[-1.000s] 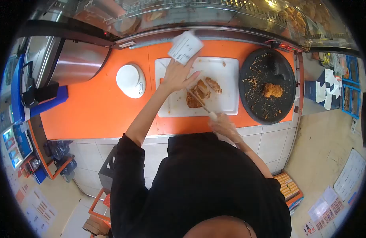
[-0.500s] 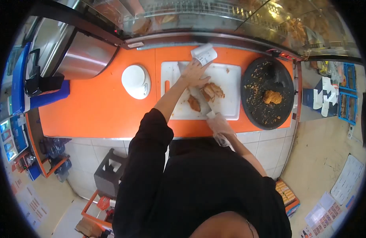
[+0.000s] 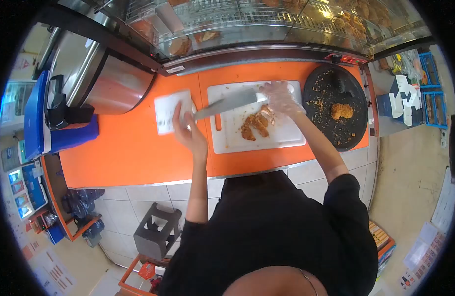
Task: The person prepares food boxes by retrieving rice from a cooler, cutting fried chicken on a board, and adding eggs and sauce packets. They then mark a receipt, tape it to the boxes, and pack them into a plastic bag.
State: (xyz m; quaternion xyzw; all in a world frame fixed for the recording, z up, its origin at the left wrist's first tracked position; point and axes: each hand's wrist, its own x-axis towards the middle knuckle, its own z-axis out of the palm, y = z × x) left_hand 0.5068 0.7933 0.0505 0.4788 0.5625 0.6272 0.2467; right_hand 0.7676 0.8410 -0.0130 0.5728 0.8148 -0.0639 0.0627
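My right hand [image 3: 281, 98], in a clear plastic glove, is closed on the handle of a large knife [image 3: 232, 102], whose blade points left above the cutting board. Under it, pieces of fried chicken [image 3: 254, 126] lie on the white cutting board [image 3: 281, 140]. My bare left hand [image 3: 189, 130] holds a white printed paper packet [image 3: 166, 113] over the left side of the counter. The packet covers much of a white round-cornered device behind it. The knife tip is close to my left fingers; whether they touch cannot be told.
On the orange counter [image 3: 124, 158], a round black pan [image 3: 316, 133] with crumbs and one fried piece [image 3: 341, 111] stands right of the board. A glass display case [image 3: 227, 39] runs behind. A steel container [image 3: 119, 81] and blue box [image 3: 72, 133] stand at left.
My left hand has moved left from the board with the paper packet. My right hand has risen from the board's near edge with the knife, now pointing left. The chicken pieces lie closer together.
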